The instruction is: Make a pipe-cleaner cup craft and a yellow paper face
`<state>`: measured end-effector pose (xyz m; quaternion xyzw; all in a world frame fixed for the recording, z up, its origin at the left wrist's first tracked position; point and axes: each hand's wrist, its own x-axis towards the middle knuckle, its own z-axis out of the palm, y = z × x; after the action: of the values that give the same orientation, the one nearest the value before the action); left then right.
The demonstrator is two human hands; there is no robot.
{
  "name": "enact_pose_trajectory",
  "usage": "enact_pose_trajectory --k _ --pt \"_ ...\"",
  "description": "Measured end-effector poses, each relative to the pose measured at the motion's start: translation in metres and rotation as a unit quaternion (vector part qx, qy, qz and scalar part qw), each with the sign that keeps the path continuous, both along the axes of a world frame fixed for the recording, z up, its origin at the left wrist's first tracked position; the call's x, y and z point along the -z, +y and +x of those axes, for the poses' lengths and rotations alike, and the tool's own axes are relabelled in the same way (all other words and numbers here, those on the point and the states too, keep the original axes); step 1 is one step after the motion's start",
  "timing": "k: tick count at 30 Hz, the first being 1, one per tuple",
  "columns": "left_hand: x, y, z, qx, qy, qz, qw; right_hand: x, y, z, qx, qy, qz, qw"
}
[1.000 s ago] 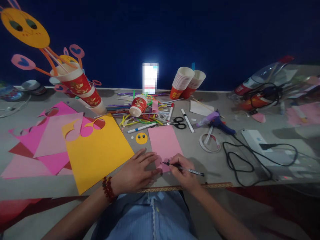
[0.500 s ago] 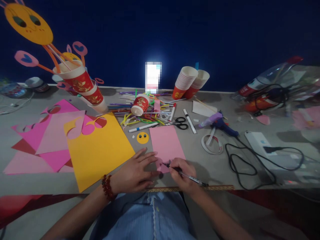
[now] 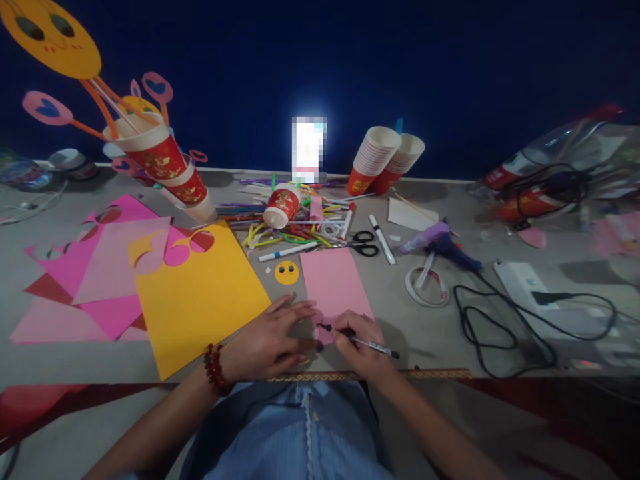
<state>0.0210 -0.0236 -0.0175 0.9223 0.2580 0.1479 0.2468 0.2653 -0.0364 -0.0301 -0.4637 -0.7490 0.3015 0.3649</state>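
My right hand [image 3: 361, 343] grips a black pen [image 3: 376, 347], its tip at the lower left part of a pink paper sheet [image 3: 337, 287]. My left hand [image 3: 273, 337] lies flat with its fingers spread, the fingertips at the left edge of that sheet. Just beyond the left fingers is a small round yellow face cutout [image 3: 287, 273]. To the left lies a large yellow sheet [image 3: 200, 313] with round pieces cut from its far edge. Any fine marks beneath the pen tip are too small to make out.
Black scissors [image 3: 367, 248], a white marker [image 3: 383, 240] and a tipped paper cup [image 3: 281, 207] lie beyond the pink sheet. Rightward are a tape roll [image 3: 427, 288], a glue gun [image 3: 443, 245] and a looped black cable [image 3: 485, 323]. Stacked cups [image 3: 373, 163] stand at the back.
My right hand has shifted slightly left, and the pen now lies at a flatter angle with its tip further left on the pink sheet. My left hand stays about where it was.
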Motion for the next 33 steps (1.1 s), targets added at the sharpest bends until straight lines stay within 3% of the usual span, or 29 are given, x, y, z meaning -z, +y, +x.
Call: enact_pose_trajectory --k 33 --pt "-0.0028 0.0012 -0.0001 -0.001 -0.002 -0.002 1.0 -0.0007 0.0019 -0.0008 -0.014 -0.009 0.006 1.0"
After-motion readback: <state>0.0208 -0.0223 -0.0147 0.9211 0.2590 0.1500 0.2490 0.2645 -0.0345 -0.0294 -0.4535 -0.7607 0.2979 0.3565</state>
